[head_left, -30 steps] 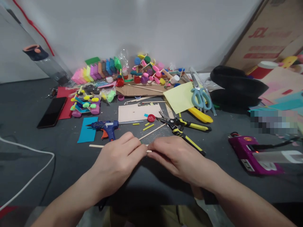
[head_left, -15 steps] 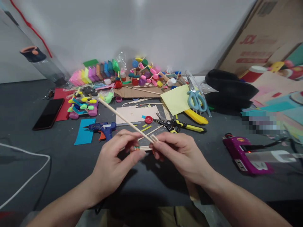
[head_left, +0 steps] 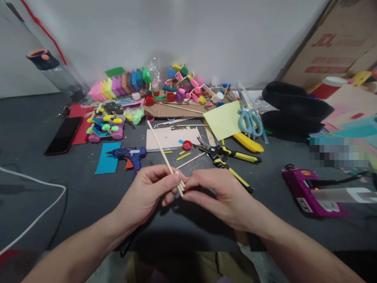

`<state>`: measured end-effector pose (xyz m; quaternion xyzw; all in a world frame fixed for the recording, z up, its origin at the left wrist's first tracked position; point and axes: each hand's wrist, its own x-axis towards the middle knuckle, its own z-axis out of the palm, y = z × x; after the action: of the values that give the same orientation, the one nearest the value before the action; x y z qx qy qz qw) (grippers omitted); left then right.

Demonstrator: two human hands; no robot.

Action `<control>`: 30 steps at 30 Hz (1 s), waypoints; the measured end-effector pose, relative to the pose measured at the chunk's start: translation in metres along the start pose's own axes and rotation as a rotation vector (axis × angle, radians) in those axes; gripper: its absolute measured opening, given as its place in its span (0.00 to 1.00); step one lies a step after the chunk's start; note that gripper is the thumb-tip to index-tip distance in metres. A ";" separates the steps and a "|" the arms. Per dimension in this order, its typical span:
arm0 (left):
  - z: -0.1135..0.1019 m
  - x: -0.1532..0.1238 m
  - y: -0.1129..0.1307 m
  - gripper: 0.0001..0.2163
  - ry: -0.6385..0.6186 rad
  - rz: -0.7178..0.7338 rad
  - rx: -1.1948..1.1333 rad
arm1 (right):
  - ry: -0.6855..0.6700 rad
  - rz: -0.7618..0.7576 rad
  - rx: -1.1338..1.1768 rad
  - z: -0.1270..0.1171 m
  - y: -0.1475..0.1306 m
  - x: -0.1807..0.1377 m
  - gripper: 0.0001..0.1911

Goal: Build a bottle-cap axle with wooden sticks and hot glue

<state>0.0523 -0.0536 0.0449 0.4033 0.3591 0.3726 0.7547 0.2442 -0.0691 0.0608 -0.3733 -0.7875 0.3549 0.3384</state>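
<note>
My left hand (head_left: pixel 149 192) and my right hand (head_left: pixel 218 194) meet just above the dark table (head_left: pixel 88 196). Both pinch the near end of a long thin wooden stick (head_left: pixel 160 147). The stick slants away from me to the upper left, over a pale card sheet (head_left: pixel 171 137). Short bits of stick show between my fingertips, too small to make out. A blue glue gun (head_left: pixel 131 155) lies just beyond my left hand. Black-and-yellow pliers (head_left: pixel 226 157) lie beyond my right hand.
At the back stand coloured clay blocks (head_left: pixel 120 84) and a heap of bottle-cap models (head_left: pixel 185 88). Scissors (head_left: pixel 249 116) rest on yellow paper (head_left: pixel 224 120). A phone (head_left: pixel 63 135) lies at left, a white cable (head_left: pixel 35 220) near it, a purple device (head_left: pixel 312 190) at right.
The stick lay level between my hands a second ago. It has swung upright so that its far end points away from me, and my fingers have closed together on its near end.
</note>
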 end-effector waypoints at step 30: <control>-0.003 0.000 0.003 0.14 -0.097 -0.130 0.144 | -0.050 0.046 -0.083 -0.004 0.006 -0.004 0.09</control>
<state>0.0489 -0.0510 0.0461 0.4501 0.3733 0.2762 0.7627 0.2515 -0.0686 0.0569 -0.3961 -0.8010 0.3388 0.2945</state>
